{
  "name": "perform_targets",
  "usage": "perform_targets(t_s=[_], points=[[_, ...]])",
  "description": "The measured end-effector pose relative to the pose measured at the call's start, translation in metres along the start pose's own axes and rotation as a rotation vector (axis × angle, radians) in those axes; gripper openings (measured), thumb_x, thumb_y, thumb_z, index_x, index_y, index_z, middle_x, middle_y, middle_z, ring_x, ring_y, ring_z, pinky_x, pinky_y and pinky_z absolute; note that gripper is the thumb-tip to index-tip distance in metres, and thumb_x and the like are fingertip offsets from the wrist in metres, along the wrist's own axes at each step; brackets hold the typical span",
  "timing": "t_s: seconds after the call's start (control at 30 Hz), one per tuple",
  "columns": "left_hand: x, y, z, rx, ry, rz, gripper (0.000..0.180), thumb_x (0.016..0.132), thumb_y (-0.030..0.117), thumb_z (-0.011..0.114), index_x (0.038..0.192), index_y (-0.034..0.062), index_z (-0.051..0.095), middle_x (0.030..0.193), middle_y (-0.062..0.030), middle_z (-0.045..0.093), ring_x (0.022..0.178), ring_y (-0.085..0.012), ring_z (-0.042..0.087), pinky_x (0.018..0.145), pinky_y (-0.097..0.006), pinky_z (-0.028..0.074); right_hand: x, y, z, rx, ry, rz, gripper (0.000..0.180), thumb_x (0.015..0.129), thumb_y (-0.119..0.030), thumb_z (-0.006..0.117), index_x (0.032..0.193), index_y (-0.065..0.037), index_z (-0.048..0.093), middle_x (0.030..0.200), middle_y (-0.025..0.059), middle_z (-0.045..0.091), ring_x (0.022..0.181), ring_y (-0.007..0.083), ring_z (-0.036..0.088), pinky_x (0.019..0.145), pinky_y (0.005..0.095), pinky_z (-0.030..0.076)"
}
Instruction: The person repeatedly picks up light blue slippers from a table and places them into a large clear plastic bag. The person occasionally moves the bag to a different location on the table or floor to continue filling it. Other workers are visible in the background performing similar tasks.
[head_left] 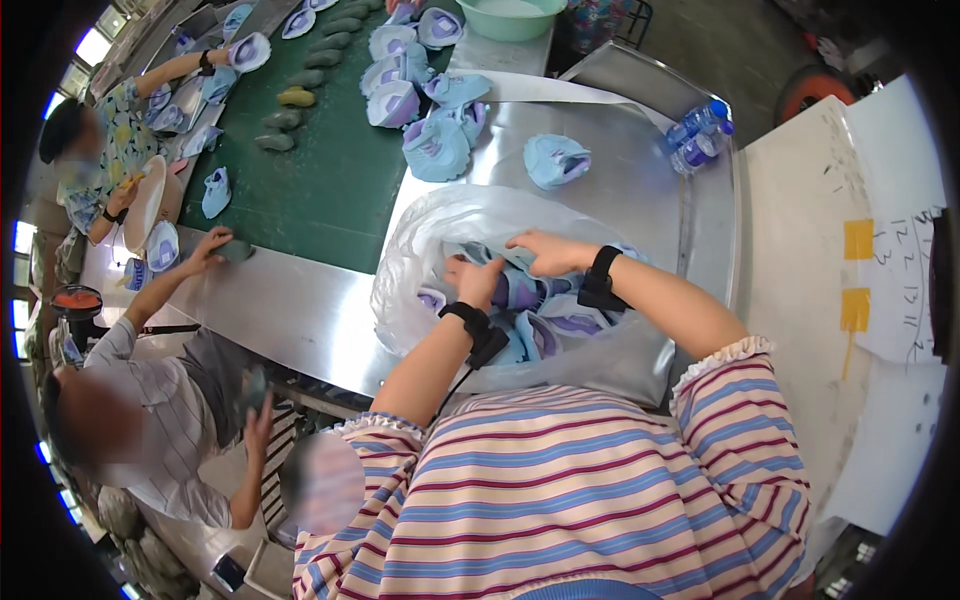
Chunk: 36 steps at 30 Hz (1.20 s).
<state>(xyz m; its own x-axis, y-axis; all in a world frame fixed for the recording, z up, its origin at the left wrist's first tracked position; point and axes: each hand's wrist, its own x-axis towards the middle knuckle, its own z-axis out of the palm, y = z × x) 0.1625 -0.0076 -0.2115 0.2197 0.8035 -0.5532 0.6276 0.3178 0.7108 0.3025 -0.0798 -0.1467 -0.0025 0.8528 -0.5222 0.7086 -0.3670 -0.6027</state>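
A large clear plastic bag (pixel 405 235) stands with its mouth wide, holding several light-blue and purple shoe uppers (pixel 540 335). Both my hands are inside its mouth. My left hand (pixel 474 280) is closed, with finger and thumb at the edge of a shoe upper; its lower fingers are hidden. Just to the right, my right hand (pixel 550 253) reaches in over the uppers, index finger stretched out leftward and thumb apart. Part of that hand is hidden among the bag's contents. Beyond the bag, a single shoe upper (pixel 556 161) lies on the metal table (pixel 640 215).
Shoe uppers (pixel 437 148) are heaped at the green conveyor belt's (pixel 335 190) right edge. Dark shoe lasts (pixel 283 119) line the belt. Water bottles (pixel 697 135) stand by the raised metal edge. A green basin (pixel 512 18) sits at the back. Co-workers (pixel 165 420) are at the left.
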Motion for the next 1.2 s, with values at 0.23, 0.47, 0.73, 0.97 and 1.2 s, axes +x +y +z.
perform_targets(t_s=[0.23, 0.47, 0.73, 0.97, 1.2], points=[[-0.013, -0.027, -0.082, -0.748, -0.605, -0.209, 0.040, 0.067, -0.003, 0.055, 0.108, -0.0021, 0.051, 0.099, -0.0071, 0.058, 0.087, -0.0217, 0.057, 0.079, -0.038, 0.045, -0.035, 0.010, -0.018, 0.152, 0.057, 0.124, 0.053, 0.078, -0.024, 0.056, 0.124, -0.001, 0.043, 0.116, 0.0169, 0.053, 0.104, 0.0239, 0.052, 0.088, 0.0313, 0.042], [-0.103, 0.022, -0.107, -0.925, -0.949, -0.002, 0.043, 0.088, 0.021, 0.054, 0.126, 0.0067, 0.039, 0.121, -0.0051, 0.050, 0.110, -0.0210, 0.049, 0.091, -0.041, 0.040, -0.087, -0.060, -0.023, 0.471, -0.028, -0.200, 0.085, 0.075, -0.031, 0.068, 0.138, -0.003, 0.018, 0.133, 0.0190, 0.034, 0.122, 0.0277, 0.035, 0.099, 0.0331, 0.032], [-0.100, 0.020, -0.103, -1.083, -0.760, 0.249, 0.032, 0.093, 0.026, 0.044, 0.122, 0.0142, 0.042, 0.119, -0.0023, 0.052, 0.109, -0.0178, 0.050, 0.092, -0.039, 0.040, -0.152, -0.068, -0.010, -0.250, 0.723, -0.803, 0.078, 0.060, -0.017, 0.077, 0.126, -0.006, 0.039, 0.114, 0.0135, 0.044, 0.102, 0.0314, 0.045, 0.088, 0.0386, 0.042], [-0.092, 0.060, -0.103, -1.172, -0.933, 0.348, 0.031, 0.093, 0.022, 0.044, 0.122, 0.0119, 0.043, 0.118, -0.0036, 0.053, 0.108, -0.0187, 0.050, 0.093, -0.037, 0.040, -0.167, -0.073, -0.001, -0.262, 1.074, -0.871, 0.043, 0.054, -0.004, 0.076, 0.093, -0.008, 0.056, 0.096, 0.0088, 0.046, 0.089, 0.0296, 0.048, 0.083, 0.0438, 0.045], [-0.105, 0.111, -0.097, -1.002, -0.853, 0.576, 0.034, 0.093, 0.019, 0.045, 0.123, 0.0035, 0.040, 0.113, -0.0049, 0.053, 0.102, -0.0133, 0.051, 0.084, -0.028, 0.042, -0.174, -0.068, -0.033, -0.018, 0.973, -0.741, 0.022, 0.063, -0.002, 0.068, 0.080, -0.012, 0.056, 0.131, 0.0181, 0.036, 0.123, 0.0420, 0.031, 0.091, 0.0447, 0.037]])
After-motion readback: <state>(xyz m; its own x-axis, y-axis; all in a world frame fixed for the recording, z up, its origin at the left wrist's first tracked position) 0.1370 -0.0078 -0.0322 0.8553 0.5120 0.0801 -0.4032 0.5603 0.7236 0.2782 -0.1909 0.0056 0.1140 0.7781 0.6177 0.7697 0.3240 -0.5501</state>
